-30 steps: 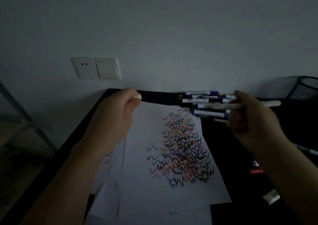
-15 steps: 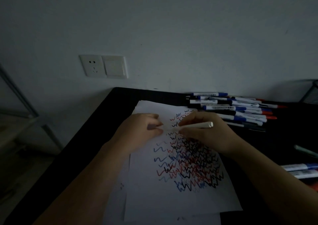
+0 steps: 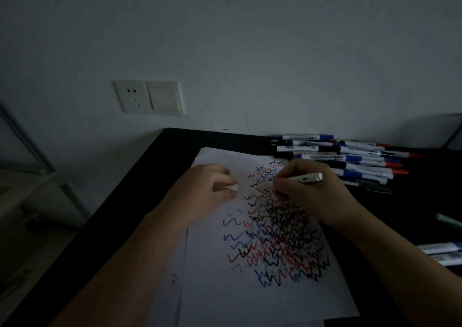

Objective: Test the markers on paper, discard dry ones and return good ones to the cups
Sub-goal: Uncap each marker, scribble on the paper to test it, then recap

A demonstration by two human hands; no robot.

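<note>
Marker (image 3: 292,179) gripped in my right hand (image 3: 312,194), tip on paper (image 3: 250,299) mid-frame; left hand (image 3: 212,189) pinching cap (image 3: 233,188). Testing step, scribble next, check ink.

A black table (image 3: 160,184) carried white paper sheets (image 3: 215,294) under both hands, the top one covered in red, blue and black zigzags. A pile of markers (image 3: 350,156) lay beyond the right hand, and two more markers (image 3: 442,251) lay to its right.
</note>
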